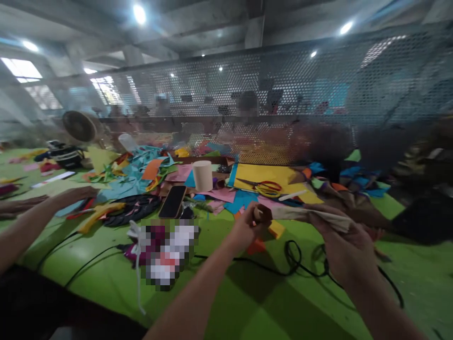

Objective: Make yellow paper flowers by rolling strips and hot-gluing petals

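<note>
Left hand (249,229) pinching a brown piece (265,213), right hand (348,250) gripping a cream strip (334,219)

Taking the left hand as the middle of the dial and twelve as the top of the view, the brown piece is sitting at its fingertips, curled over, with the grip closing narrowly around it; the right hand is holding the cream strip at three o'clock, its thumb and fingers pressing close together on the folded material; the strip's thinner end is reaching back toward the brown piece, and whether the two are joined I cannot tell; both pieces are hanging above the green table (290,302)

At one o'clock, scissors (267,188) with red and yellow handles are lying on a yellow sheet (258,172); a pale stick (293,195) is resting at two; a pale cylinder (203,176) is standing upright at ten; a phone (172,202) is lying between nine and ten, and a yellow glue gun (102,215) is resting farther out at nine; a black cable (293,264) is looping at four; well beyond the glue gun, around nine to ten, another person's hand (82,192) is reaching over the table, its grip too blurred to tell
</note>
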A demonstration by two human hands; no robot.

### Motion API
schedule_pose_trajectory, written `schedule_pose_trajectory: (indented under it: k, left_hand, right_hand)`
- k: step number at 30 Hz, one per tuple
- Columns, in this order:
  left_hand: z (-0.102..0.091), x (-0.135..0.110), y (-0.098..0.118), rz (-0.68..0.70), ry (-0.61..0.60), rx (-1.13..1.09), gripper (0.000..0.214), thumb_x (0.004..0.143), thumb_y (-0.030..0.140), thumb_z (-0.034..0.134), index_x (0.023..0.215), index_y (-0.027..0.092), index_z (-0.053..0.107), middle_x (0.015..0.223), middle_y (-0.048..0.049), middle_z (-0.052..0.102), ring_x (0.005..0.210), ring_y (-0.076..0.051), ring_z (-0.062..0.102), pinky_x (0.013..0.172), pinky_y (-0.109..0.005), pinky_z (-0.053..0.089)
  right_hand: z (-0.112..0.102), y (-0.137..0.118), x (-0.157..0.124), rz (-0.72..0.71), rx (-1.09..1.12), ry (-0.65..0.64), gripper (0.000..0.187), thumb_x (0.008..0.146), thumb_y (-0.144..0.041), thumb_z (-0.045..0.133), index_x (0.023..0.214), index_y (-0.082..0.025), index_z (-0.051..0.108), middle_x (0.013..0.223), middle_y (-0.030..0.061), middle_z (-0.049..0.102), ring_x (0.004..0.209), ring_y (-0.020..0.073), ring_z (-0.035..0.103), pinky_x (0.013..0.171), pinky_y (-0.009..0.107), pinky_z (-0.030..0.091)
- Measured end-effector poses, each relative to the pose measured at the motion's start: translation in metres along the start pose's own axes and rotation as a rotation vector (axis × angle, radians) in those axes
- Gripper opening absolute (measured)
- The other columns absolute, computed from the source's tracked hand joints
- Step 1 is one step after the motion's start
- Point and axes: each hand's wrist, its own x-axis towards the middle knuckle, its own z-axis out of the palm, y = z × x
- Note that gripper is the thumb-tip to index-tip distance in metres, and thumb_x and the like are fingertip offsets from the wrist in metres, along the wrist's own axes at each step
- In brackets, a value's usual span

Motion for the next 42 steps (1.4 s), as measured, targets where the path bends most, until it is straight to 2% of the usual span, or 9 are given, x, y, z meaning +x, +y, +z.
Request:
schedule_pose_trajectory:
  k: [4, 8, 15, 20, 26, 30, 33, 36, 42]
  left_hand:
    - [0.004, -0.002, 0.001, 0.071, -0.010, 0.094, 0.020, 0.084, 0.030, 0.063, 0.079, 0.020, 0.046, 0.073, 0.0043, 0.038, 0.068, -0.011, 0.035, 0.064, -0.022, 0.036]
    - [0.007, -0.003, 0.001, 0.081, -0.040, 0.154, 0.020, 0.086, 0.035, 0.061, 0.083, 0.019, 0.050, 0.075, 0.0023, 0.043, 0.070, -0.012, 0.038, 0.065, -0.023, 0.037]
    - [0.008, -0.004, -0.003, 0.089, -0.122, 0.134, 0.020, 0.084, 0.029, 0.063, 0.097, 0.017, 0.055, 0.089, -0.0015, 0.053, 0.082, -0.015, 0.047, 0.075, -0.025, 0.041]
    - [0.008, -0.005, -0.002, 0.062, -0.166, 0.176, 0.016, 0.081, 0.026, 0.064, 0.088, 0.018, 0.052, 0.084, 0.0007, 0.051, 0.081, -0.014, 0.046, 0.075, -0.025, 0.039]
    - [0.012, -0.006, 0.005, -0.002, -0.223, 0.122, 0.022, 0.075, 0.024, 0.066, 0.077, 0.019, 0.045, 0.079, 0.0030, 0.047, 0.074, -0.012, 0.043, 0.070, -0.023, 0.037]
    - [0.014, -0.007, 0.014, -0.076, -0.232, 0.045, 0.027, 0.071, 0.022, 0.071, 0.079, 0.018, 0.046, 0.076, 0.0045, 0.044, 0.070, -0.011, 0.040, 0.066, -0.022, 0.035]
    - [0.014, -0.010, 0.021, -0.135, -0.227, -0.041, 0.035, 0.068, 0.026, 0.077, 0.082, 0.018, 0.047, 0.078, 0.0041, 0.045, 0.072, -0.011, 0.041, 0.067, -0.022, 0.036]
    - [0.014, -0.012, 0.024, -0.161, -0.229, -0.094, 0.043, 0.064, 0.034, 0.082, 0.086, 0.018, 0.049, 0.081, 0.0031, 0.047, 0.077, -0.012, 0.044, 0.070, -0.023, 0.037]
    - [0.016, -0.013, 0.022, -0.147, -0.243, -0.030, 0.048, 0.060, 0.039, 0.086, 0.076, 0.019, 0.045, 0.074, 0.0049, 0.042, 0.070, -0.011, 0.039, 0.065, -0.022, 0.035]
  right_hand:
    - [0.001, -0.010, -0.009, -0.082, -0.102, -0.067, 0.016, 0.085, -0.025, 0.067, 0.099, -0.029, 0.074, 0.096, 0.0011, 0.075, 0.088, 0.0192, 0.069, 0.076, 0.028, 0.054]
    - [0.007, -0.011, -0.017, -0.187, -0.141, -0.186, 0.024, 0.086, -0.016, 0.062, 0.104, -0.029, 0.072, 0.101, 0.0008, 0.075, 0.093, 0.0187, 0.069, 0.084, 0.028, 0.053]
    - [0.013, -0.011, -0.019, -0.116, -0.103, -0.324, 0.023, 0.087, -0.013, 0.058, 0.100, -0.026, 0.071, 0.100, 0.0033, 0.073, 0.094, 0.0193, 0.068, 0.082, 0.030, 0.051]
    - [0.011, -0.017, -0.014, -0.129, -0.227, -0.387, 0.025, 0.084, -0.011, 0.057, 0.095, -0.027, 0.073, 0.086, 0.0047, 0.067, 0.084, 0.0211, 0.061, 0.072, 0.032, 0.049]
    - [0.009, -0.021, -0.012, -0.093, -0.268, -0.480, 0.024, 0.085, -0.011, 0.053, 0.091, -0.025, 0.072, 0.086, 0.0052, 0.067, 0.085, 0.0224, 0.060, 0.075, 0.035, 0.050]
    - [0.006, -0.027, -0.013, -0.104, -0.328, -0.523, 0.019, 0.090, -0.022, 0.053, 0.099, -0.026, 0.069, 0.090, 0.0048, 0.067, 0.089, 0.0229, 0.060, 0.077, 0.035, 0.049]
    - [0.006, -0.026, -0.014, -0.064, -0.280, -0.499, 0.021, 0.096, -0.026, 0.045, 0.104, -0.026, 0.065, 0.101, 0.0048, 0.066, 0.098, 0.0219, 0.060, 0.083, 0.034, 0.049]
    - [0.007, -0.020, -0.013, -0.065, -0.236, -0.453, 0.020, 0.098, -0.025, 0.044, 0.098, -0.025, 0.064, 0.098, 0.0044, 0.067, 0.095, 0.0202, 0.061, 0.079, 0.032, 0.049]
    - [0.008, -0.014, -0.009, -0.283, -0.382, -0.362, 0.016, 0.087, -0.017, 0.061, 0.090, -0.027, 0.073, 0.081, 0.0030, 0.061, 0.082, 0.0205, 0.058, 0.073, 0.033, 0.047]
